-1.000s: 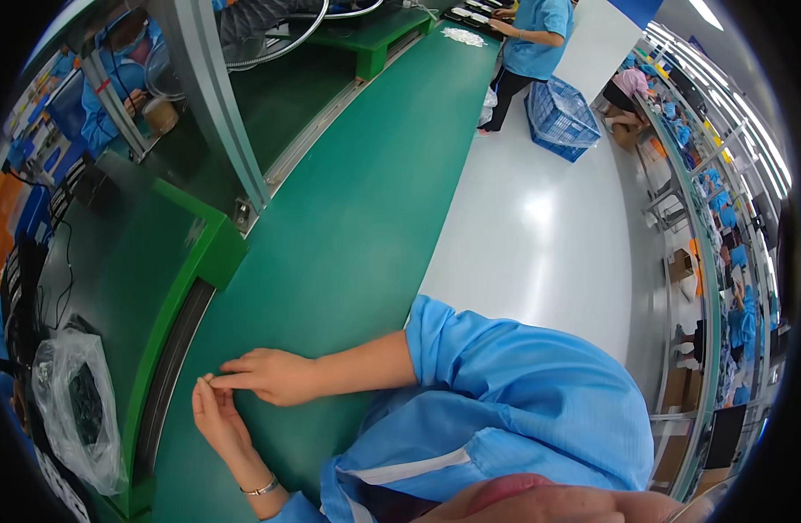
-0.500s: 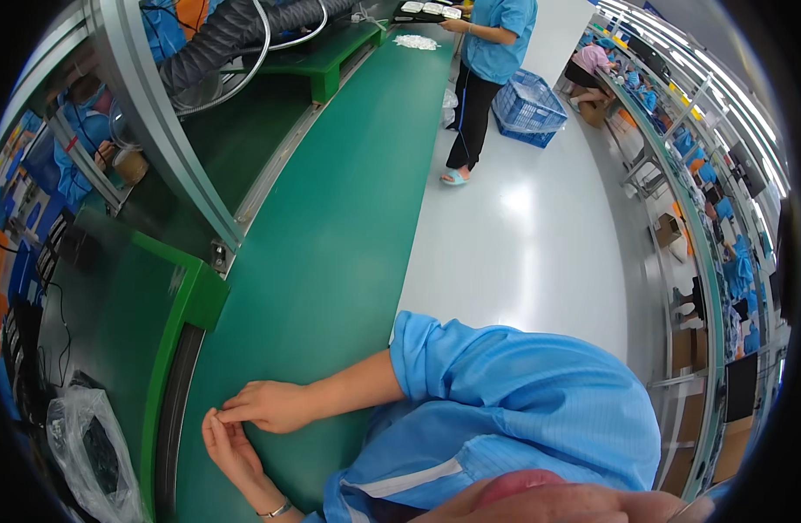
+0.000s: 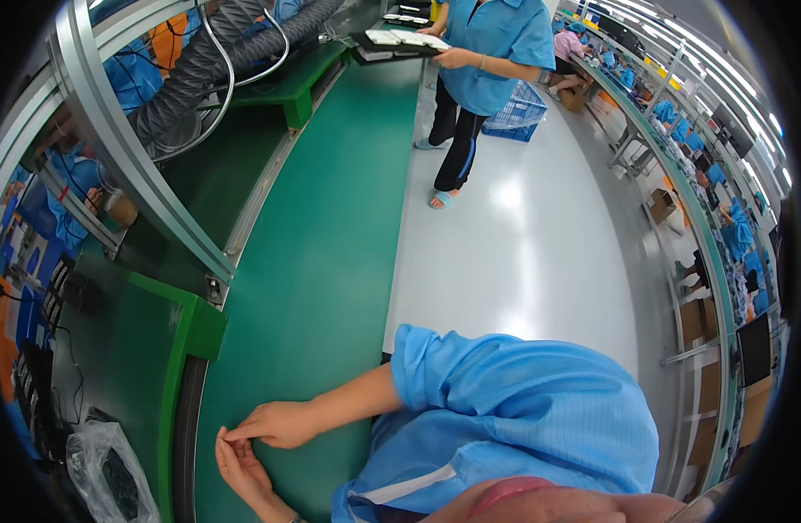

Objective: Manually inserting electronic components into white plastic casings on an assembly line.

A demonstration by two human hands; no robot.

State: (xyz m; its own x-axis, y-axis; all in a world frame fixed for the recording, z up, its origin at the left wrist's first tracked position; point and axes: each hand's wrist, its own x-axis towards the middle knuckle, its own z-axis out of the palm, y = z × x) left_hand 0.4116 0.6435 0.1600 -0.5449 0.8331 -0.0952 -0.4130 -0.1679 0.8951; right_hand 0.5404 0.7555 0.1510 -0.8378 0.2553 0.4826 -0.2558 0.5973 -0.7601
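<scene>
You've got room fwd of your R hand, along the flat green worktop. Far end: a co-worker w/ a black tray is in the way. On your L, the raised green ledge blocks low, metal post beyond. Your L hand is tight vs. the dark rail.

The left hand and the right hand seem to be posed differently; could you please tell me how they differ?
The left hand shows its palm side, while the right hand shows its back. The left hand points mostly up the picture, whereas the right hand points mostly left. Both are bare, and they appear to meet at the fingertips.
</scene>
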